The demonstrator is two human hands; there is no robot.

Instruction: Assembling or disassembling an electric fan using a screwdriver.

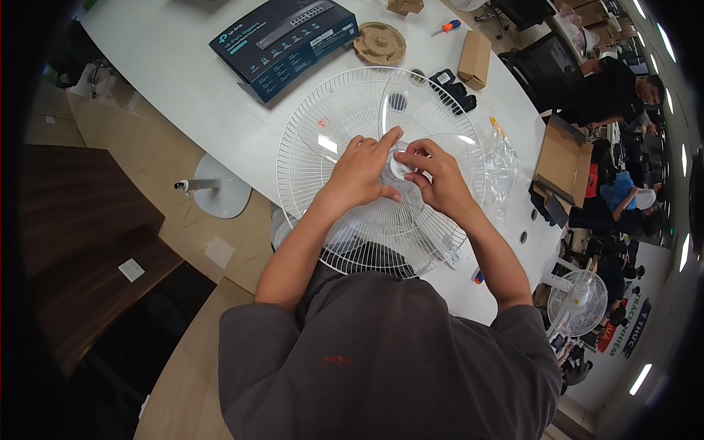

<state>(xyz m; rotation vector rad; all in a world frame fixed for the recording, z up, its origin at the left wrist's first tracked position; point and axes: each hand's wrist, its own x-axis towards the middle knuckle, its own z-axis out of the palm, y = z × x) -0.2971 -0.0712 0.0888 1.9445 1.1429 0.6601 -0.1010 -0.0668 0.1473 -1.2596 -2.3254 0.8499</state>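
Note:
A round white wire fan grille [292,136] leans across the table edge and my lap, with a clear plastic fan blade [411,110] inside it. My left hand [359,169] lies over the blade left of the centre, thumb and fingers spread around the hub. Pinched in the fingers of my right hand [438,172] is a round white knob [398,167] at the fan's centre. Part of the knob and hub is hidden by the fingers, so I cannot tell how the knob sits on the shaft.
Beyond the grille on the white table [161,66] are a dark network-switch box [286,44], a moulded pulp piece [379,43], a screwdriver [447,27] and a small carton [475,59]. Clear plastic wrap [502,169] lies right, near an open carton [563,161]. A fan base [221,192] stands left.

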